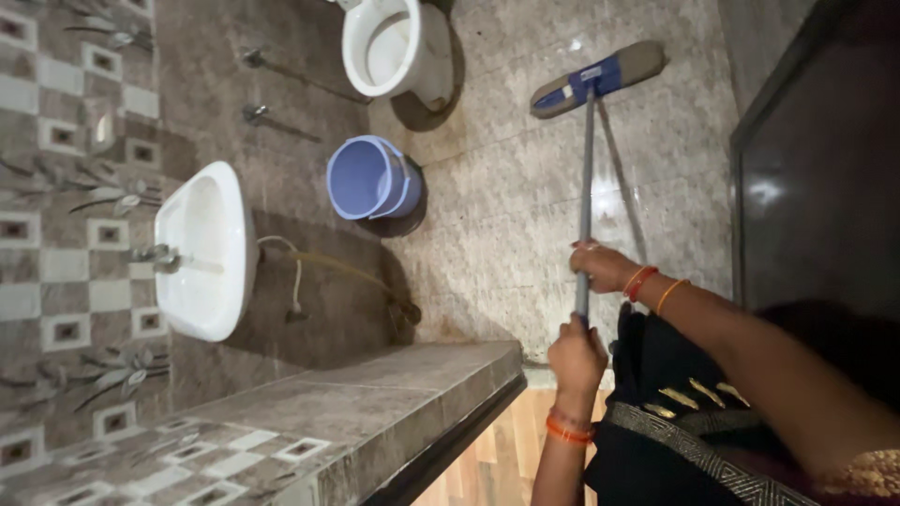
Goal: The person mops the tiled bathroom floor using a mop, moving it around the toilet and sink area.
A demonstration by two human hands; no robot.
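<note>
**Both hands on mop handle, bathroom floor**

Nearest to me: dark cloth with gold trim [675, 422] at the lower right of the view, with a strip of wood-coloured flooring [497, 450] just beside it.

One hand [576, 356], orange bangles at the wrist, is closed in a fist around the near end of the mop handle [586, 178]. My other hand [602, 267], also with bangles, grips the same handle slightly further along. The view is turned sideways, so I cannot tell for certain which hand is left and which right. Both are wrapped fully round the handle; neither is open.

The handle is a thin grey pole running away from me across the tiled floor [506, 187]. Its far end joins the flat mop head [600, 77], blue on top with a grey pad, lying on the floor tiles.

Middle distance: a blue bucket [373, 178] stands on the floor, well apart from the mop head. A white sink [202, 248] is fixed to the patterned wall, with a hose [328, 267] beneath it.

Farthest: a white toilet [389, 47], beyond the bucket. A dark door [816, 169] sits at the right edge.
</note>
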